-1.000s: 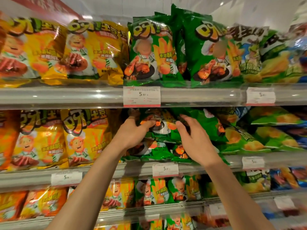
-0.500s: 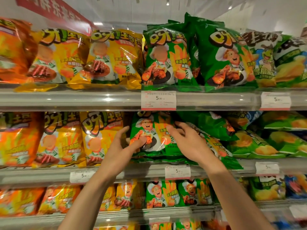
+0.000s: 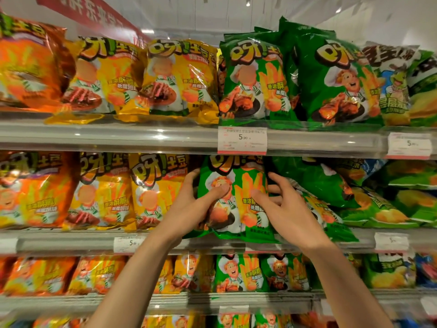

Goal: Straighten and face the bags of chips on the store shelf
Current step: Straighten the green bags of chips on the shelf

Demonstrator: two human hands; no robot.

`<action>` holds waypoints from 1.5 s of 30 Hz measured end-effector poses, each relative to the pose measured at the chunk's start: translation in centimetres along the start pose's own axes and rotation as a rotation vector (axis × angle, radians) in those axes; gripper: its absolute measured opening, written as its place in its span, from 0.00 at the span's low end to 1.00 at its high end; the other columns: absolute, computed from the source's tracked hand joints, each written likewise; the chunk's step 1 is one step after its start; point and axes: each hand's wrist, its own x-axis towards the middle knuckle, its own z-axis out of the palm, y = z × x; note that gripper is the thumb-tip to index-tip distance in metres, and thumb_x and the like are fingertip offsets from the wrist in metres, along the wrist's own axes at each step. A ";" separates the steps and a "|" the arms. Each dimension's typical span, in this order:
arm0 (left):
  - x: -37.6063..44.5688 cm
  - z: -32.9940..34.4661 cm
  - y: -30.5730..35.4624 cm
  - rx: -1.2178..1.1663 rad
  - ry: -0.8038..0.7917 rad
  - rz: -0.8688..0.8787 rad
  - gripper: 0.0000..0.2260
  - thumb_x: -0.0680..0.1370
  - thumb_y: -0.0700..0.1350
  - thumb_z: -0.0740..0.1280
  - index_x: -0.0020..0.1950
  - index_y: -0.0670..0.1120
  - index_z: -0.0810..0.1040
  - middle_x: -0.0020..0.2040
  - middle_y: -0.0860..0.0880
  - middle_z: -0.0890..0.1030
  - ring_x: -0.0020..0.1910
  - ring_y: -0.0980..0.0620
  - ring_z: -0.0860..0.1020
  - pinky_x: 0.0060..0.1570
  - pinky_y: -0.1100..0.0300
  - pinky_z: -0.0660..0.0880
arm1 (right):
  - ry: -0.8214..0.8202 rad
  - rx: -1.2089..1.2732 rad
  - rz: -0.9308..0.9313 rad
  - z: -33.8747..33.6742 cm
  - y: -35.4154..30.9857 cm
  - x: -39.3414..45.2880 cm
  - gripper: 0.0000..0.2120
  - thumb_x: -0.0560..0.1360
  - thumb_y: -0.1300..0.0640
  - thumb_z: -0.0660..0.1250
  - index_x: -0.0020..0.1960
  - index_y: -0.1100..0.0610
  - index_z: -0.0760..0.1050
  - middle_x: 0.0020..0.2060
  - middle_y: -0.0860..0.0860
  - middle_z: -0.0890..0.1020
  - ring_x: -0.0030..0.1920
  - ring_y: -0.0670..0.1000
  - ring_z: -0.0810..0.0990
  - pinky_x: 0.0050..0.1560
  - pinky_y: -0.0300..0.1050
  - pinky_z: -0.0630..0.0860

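We see two bare forearms rising from the bottom edge, with no sleeve, cuff, watch, bracelet or glove on either. Our left hand (image 3: 189,207) and right hand (image 3: 283,209) are ungloved and carry no rings on the fingers that show; the nails look short and unpainted. Both arms are slim and bare from wrist down to where the frame cuts them off.

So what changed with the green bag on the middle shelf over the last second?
The green bag went from lying slumped low to standing upright, front facing out. The left hand and right hand moved from its top to gripping its two sides, thumbs on the front. The tumbled green bags to its right and the yellow bags stayed put.
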 end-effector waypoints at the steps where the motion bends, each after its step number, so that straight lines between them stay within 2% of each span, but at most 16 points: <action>1: -0.3 -0.3 -0.2 -0.009 0.011 0.020 0.43 0.66 0.64 0.75 0.76 0.56 0.62 0.50 0.65 0.84 0.49 0.63 0.84 0.40 0.70 0.78 | -0.001 -0.005 -0.011 0.3 -0.2 -0.1 0.35 0.75 0.35 0.65 0.77 0.42 0.57 0.67 0.42 0.72 0.62 0.44 0.76 0.53 0.41 0.76; 3: -1.0 -1.0 -0.6 -0.020 0.050 0.051 0.40 0.67 0.62 0.75 0.75 0.58 0.63 0.51 0.67 0.83 0.50 0.62 0.84 0.41 0.71 0.78 | -0.009 -0.002 -0.029 1.1 -0.7 -0.2 0.32 0.76 0.35 0.64 0.76 0.42 0.60 0.65 0.42 0.74 0.61 0.43 0.77 0.55 0.42 0.77; 7: -2.4 -3.2 -1.3 0.002 0.158 0.074 0.36 0.69 0.61 0.75 0.73 0.63 0.63 0.49 0.72 0.82 0.49 0.68 0.82 0.40 0.74 0.76 | -0.007 -0.069 -0.025 2.3 -1.7 0.9 0.26 0.79 0.36 0.59 0.74 0.46 0.65 0.56 0.37 0.77 0.52 0.33 0.78 0.44 0.27 0.73; 8: -2.8 -3.7 -1.4 0.009 0.181 0.080 0.36 0.69 0.60 0.75 0.73 0.63 0.62 0.48 0.75 0.80 0.48 0.72 0.80 0.39 0.76 0.74 | 0.028 -0.149 -0.027 2.5 -1.7 1.4 0.26 0.80 0.37 0.58 0.73 0.48 0.66 0.57 0.40 0.77 0.53 0.36 0.78 0.47 0.29 0.74; 10: -3.5 -4.8 -1.6 0.043 0.227 0.087 0.33 0.70 0.59 0.75 0.70 0.65 0.62 0.45 0.82 0.75 0.45 0.80 0.75 0.35 0.82 0.69 | 0.092 -0.380 -0.022 3.0 -1.6 2.6 0.29 0.80 0.36 0.56 0.73 0.54 0.67 0.64 0.52 0.76 0.62 0.51 0.76 0.60 0.47 0.75; 12: -3.9 -5.6 -1.6 0.047 0.245 0.082 0.32 0.69 0.59 0.76 0.67 0.68 0.63 0.46 0.81 0.76 0.47 0.79 0.76 0.36 0.82 0.69 | 0.070 -0.580 0.032 3.9 -1.6 3.8 0.36 0.79 0.33 0.54 0.74 0.59 0.65 0.68 0.61 0.73 0.66 0.61 0.72 0.64 0.54 0.71; 15: -4.4 -6.7 -1.8 0.003 0.260 0.068 0.35 0.67 0.59 0.77 0.69 0.66 0.64 0.50 0.69 0.83 0.49 0.65 0.83 0.38 0.74 0.76 | -0.050 -0.711 0.179 5.6 -1.8 5.4 0.47 0.75 0.26 0.49 0.77 0.62 0.57 0.73 0.64 0.66 0.71 0.64 0.67 0.67 0.57 0.68; 18: -4.8 -7.6 -1.6 0.019 0.279 0.085 0.34 0.67 0.60 0.77 0.67 0.69 0.64 0.50 0.70 0.82 0.50 0.65 0.83 0.38 0.73 0.77 | -0.147 -0.785 0.281 6.7 -1.5 6.5 0.52 0.72 0.23 0.50 0.81 0.60 0.48 0.78 0.63 0.57 0.74 0.65 0.63 0.69 0.59 0.67; 20: -4.9 -8.0 -1.7 0.017 0.288 0.094 0.34 0.67 0.61 0.77 0.69 0.68 0.64 0.51 0.69 0.82 0.50 0.64 0.83 0.38 0.72 0.78 | -0.154 -0.772 0.294 6.9 -1.2 6.8 0.52 0.72 0.25 0.55 0.80 0.60 0.48 0.78 0.63 0.56 0.74 0.65 0.64 0.69 0.58 0.68; 25: -4.9 -8.8 -1.9 -0.015 0.315 0.109 0.36 0.67 0.59 0.77 0.71 0.65 0.65 0.52 0.61 0.84 0.50 0.61 0.84 0.39 0.70 0.78 | -0.021 -0.679 0.229 6.7 -0.7 6.7 0.43 0.73 0.31 0.63 0.76 0.60 0.60 0.73 0.61 0.66 0.67 0.64 0.72 0.59 0.55 0.73; 32: -4.6 -9.5 -2.1 -0.029 0.335 0.119 0.35 0.67 0.58 0.76 0.72 0.61 0.66 0.52 0.60 0.85 0.49 0.63 0.84 0.38 0.72 0.77 | 0.185 -0.553 -0.050 6.7 0.0 5.6 0.36 0.75 0.33 0.63 0.71 0.58 0.64 0.63 0.59 0.73 0.59 0.63 0.76 0.49 0.52 0.74; 36: -4.3 -9.7 -2.4 -0.014 0.335 0.124 0.35 0.68 0.57 0.77 0.73 0.60 0.67 0.52 0.61 0.85 0.50 0.62 0.84 0.39 0.72 0.78 | 0.277 -0.706 -0.169 7.9 0.6 6.0 0.30 0.78 0.35 0.58 0.57 0.63 0.74 0.53 0.63 0.79 0.54 0.64 0.77 0.54 0.56 0.73; 38: -4.2 -9.7 -2.4 -0.005 0.330 0.126 0.36 0.69 0.57 0.76 0.73 0.59 0.66 0.51 0.64 0.84 0.50 0.63 0.83 0.40 0.73 0.77 | 0.279 -0.797 -0.152 8.8 0.7 7.0 0.32 0.80 0.35 0.55 0.63 0.64 0.73 0.62 0.64 0.76 0.63 0.63 0.74 0.64 0.58 0.66; 40: -4.2 -9.6 -2.5 0.004 0.325 0.129 0.36 0.69 0.57 0.76 0.74 0.59 0.66 0.51 0.66 0.84 0.50 0.65 0.83 0.39 0.74 0.76 | 0.207 -0.860 -0.054 9.5 0.9 7.9 0.37 0.80 0.35 0.52 0.76 0.63 0.61 0.76 0.61 0.63 0.75 0.61 0.61 0.73 0.60 0.54; 41: -4.2 -9.6 -2.6 0.008 0.321 0.130 0.36 0.69 0.57 0.76 0.74 0.60 0.66 0.51 0.66 0.83 0.50 0.65 0.83 0.39 0.74 0.76 | 0.159 -0.883 0.011 9.7 1.1 8.2 0.39 0.80 0.34 0.50 0.78 0.62 0.59 0.77 0.59 0.60 0.76 0.60 0.58 0.75 0.60 0.52; 45: -4.3 -9.7 -2.9 0.011 0.300 0.131 0.36 0.69 0.58 0.77 0.73 0.62 0.65 0.52 0.66 0.83 0.51 0.62 0.83 0.40 0.72 0.78 | 0.144 -0.762 0.207 9.5 1.9 8.4 0.48 0.74 0.27 0.54 0.78 0.63 0.55 0.75 0.63 0.64 0.71 0.63 0.66 0.68 0.59 0.66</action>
